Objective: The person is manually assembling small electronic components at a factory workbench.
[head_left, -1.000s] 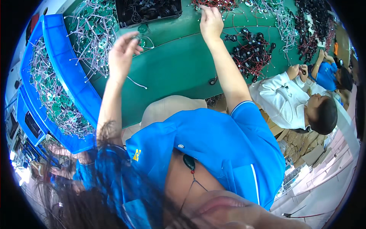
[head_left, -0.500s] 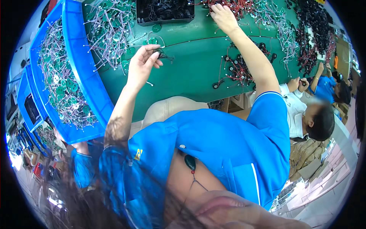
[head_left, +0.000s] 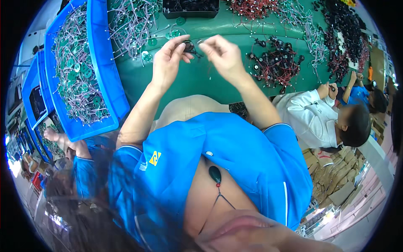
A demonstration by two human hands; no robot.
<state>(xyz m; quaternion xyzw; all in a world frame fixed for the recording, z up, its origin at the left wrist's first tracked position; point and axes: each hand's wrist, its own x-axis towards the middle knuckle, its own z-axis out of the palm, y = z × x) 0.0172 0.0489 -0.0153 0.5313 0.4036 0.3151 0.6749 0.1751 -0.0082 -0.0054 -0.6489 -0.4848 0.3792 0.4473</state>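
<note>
Over the green tabletop, my left hand pinches a small black part with thin dark leads between thumb and fingertips. My right hand is close beside that part, its thumb and fingers pressed together. A small pale tip shows at the right fingertips, and a thin strand seems to hang below them; motion blur hides what it is. Just beyond my left hand lie green round circuit boards with pale wires.
A blue tray of wired green boards stands at left. At the back are a black box of dark parts and a red wire heap. Black parts with red wires lie at right. A person in white sits beyond.
My right hand has come back from the red wire heap to beside my left hand. The left hand still pinches the black part. The view has shifted slightly.
</note>
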